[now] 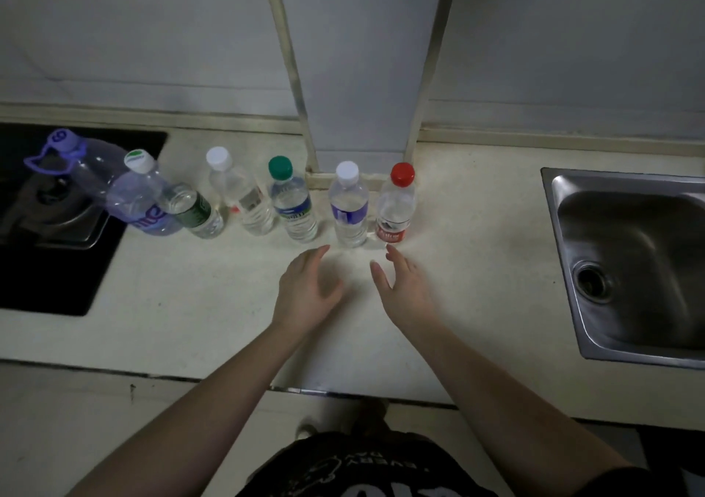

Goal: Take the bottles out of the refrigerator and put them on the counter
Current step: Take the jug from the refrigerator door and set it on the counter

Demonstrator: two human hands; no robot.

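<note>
Steel sink (pixel 629 260) at right, black gas stove (pixel 49 267) at left, pale wall (pixel 152 39) behind.

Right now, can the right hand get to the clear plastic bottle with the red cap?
Probably yes. The right hand is open and empty, its fingertips just short of the clear plastic bottle with the red cap. Only bare cream counter lies between them, and the neighbouring white-capped bottle stands to the side.

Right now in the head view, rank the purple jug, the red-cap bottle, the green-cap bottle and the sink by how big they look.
1. sink, though cut off by the frame edge
2. purple jug
3. green-cap bottle and red-cap bottle: too alike to rank
</note>
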